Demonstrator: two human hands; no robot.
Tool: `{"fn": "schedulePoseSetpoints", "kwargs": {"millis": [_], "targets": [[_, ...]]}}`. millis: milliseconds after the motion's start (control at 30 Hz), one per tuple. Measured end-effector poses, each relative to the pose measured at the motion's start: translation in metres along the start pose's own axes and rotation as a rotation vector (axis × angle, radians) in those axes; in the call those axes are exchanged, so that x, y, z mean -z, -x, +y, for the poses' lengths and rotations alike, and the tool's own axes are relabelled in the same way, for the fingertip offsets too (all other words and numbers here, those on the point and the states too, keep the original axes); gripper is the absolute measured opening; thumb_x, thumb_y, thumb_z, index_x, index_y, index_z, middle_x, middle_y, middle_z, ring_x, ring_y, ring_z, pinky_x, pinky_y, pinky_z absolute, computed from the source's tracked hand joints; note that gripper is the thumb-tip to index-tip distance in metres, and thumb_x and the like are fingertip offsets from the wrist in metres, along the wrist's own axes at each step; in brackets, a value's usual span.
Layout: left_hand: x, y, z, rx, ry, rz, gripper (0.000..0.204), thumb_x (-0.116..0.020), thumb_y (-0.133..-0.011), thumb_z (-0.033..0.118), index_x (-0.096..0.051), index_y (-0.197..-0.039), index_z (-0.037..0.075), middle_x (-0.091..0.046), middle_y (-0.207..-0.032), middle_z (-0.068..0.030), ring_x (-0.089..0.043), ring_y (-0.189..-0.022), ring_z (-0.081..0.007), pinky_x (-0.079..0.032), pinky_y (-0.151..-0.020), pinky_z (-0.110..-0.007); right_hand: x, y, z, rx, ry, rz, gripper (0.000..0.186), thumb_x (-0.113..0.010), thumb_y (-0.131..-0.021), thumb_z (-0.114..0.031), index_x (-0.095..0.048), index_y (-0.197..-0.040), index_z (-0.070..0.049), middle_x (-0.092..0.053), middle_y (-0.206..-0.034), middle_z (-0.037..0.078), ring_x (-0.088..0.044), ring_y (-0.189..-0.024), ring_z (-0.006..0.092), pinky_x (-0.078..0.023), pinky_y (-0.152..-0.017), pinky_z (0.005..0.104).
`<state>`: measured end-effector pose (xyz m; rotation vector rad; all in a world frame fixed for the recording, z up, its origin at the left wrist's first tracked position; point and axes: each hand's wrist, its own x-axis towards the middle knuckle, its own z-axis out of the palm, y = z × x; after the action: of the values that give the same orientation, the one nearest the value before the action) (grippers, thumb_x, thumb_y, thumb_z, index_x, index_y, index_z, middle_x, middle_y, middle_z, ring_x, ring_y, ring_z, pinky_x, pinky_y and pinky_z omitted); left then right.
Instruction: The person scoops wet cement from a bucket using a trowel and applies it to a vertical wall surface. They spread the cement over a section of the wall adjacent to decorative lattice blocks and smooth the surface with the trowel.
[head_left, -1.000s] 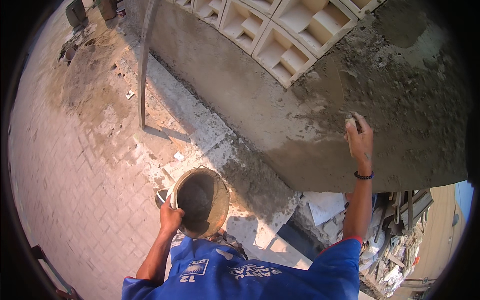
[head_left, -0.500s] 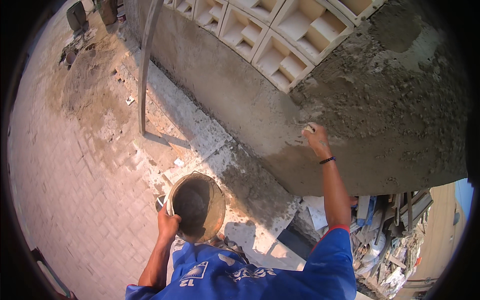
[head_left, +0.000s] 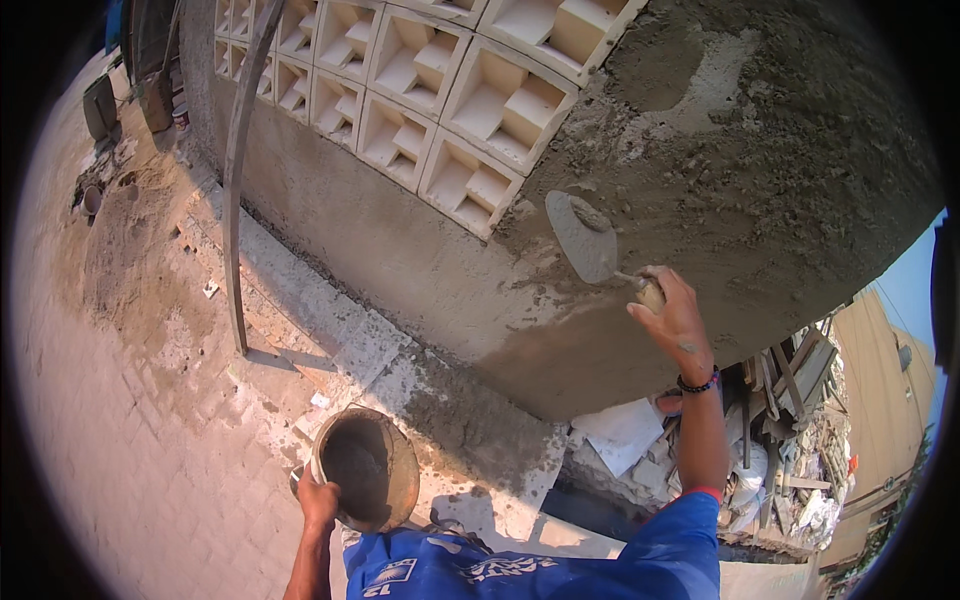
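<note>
The trowel (head_left: 585,238), a pointed metal blade smeared grey with a lump of wet mortar on it, lies flat against the rough fresh render of the wall (head_left: 760,180), just right of the lowest corner of the block screen. The right hand (head_left: 672,322) is clenched around its handle, a dark beaded band on the wrist below it. The left hand (head_left: 318,500) grasps the near rim of a round bucket (head_left: 372,468), held tilted over the paving near the wall's foot; its inside is coated with dark grey mortar. The wall's render is coarse and lumpy near the trowel, with a paler scraped patch toward the top edge and a smoother, darker band along the bottom edge. The block screen (head_left: 420,90) is made of pale square blocks with slanted openings, running along the wall's upper left. A curved metal bar (head_left: 236,190) stands on the brick paving (head_left: 130,420), which is dusted with grey spatter. At the wall's right end lies a heap of rubble (head_left: 790,450), with white sacks and crumpled paper, planks and broken pieces; no labels can be made out on them.
</note>
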<state>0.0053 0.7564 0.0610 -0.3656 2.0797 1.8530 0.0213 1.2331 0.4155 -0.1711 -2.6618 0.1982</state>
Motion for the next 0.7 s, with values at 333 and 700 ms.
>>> {"fn": "schedulePoseSetpoints", "kwargs": {"millis": [333, 700], "targets": [[-0.021, 0.081, 0.007, 0.048, 0.026, -0.023, 0.061, -0.054, -0.067, -0.011, -0.057, -0.127, -0.005, -0.067, -0.093, -0.0112, -0.061, -0.074, -0.0173, -0.051, -0.067, -0.030, 0.104, 0.042, -0.082, 0.541, -0.578, -0.449, 0.050, -0.082, -0.072, -0.028, -0.068, -0.106, 0.006, -0.068, -0.082, 0.015, -0.066, -0.070, 0.0244, -0.050, -0.061, 0.0325], [-0.043, 0.161, 0.002, -0.046, -0.024, -0.040, 0.063, -0.057, -0.068, -0.010, -0.057, -0.130, -0.002, -0.069, -0.094, -0.0107, -0.062, -0.076, -0.0161, -0.051, -0.067, -0.030, 0.125, 0.089, 0.068, -0.250, -0.473, 0.215, 0.046, -0.062, -0.091, -0.016, -0.053, -0.130, 0.007, -0.054, -0.078, 0.001, -0.050, -0.062, 0.0060, -0.044, -0.054, 0.0236]]}}
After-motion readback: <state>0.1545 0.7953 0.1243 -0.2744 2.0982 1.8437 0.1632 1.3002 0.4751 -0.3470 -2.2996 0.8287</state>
